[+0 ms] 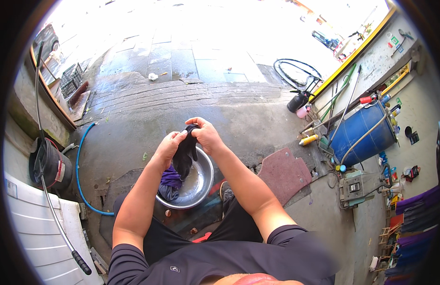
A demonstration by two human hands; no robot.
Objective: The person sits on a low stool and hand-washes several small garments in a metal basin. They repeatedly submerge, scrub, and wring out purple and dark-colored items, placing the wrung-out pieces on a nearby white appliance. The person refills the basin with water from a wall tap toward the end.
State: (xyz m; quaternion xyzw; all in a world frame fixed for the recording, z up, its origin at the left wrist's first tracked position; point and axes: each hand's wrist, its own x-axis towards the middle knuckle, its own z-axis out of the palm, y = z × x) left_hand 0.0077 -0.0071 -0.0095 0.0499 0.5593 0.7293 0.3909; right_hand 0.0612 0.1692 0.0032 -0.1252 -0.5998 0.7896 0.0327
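Both my hands grip a dark, wet-looking cloth (184, 153) by its upper end, over a round metal basin (205, 188). It looks like a glove, though I cannot tell for certain. My left hand (167, 148) pinches its left side, and my right hand (207, 134) holds the top right, fingers curled. The cloth's lower end hangs down into the basin. Purple cloth (171, 179) and greyish-blue cloth (169, 192) lie bunched at the basin's left side. Shallow liquid seems to cover the basin's bottom.
A blue hose (78, 171) curves along the ground at left, near a black bucket (57, 167). To the right lie a reddish mat (284, 171) and a blue barrel (362, 133). A black pump sprayer (299, 101) stands farther off. Wet paving stretches ahead.
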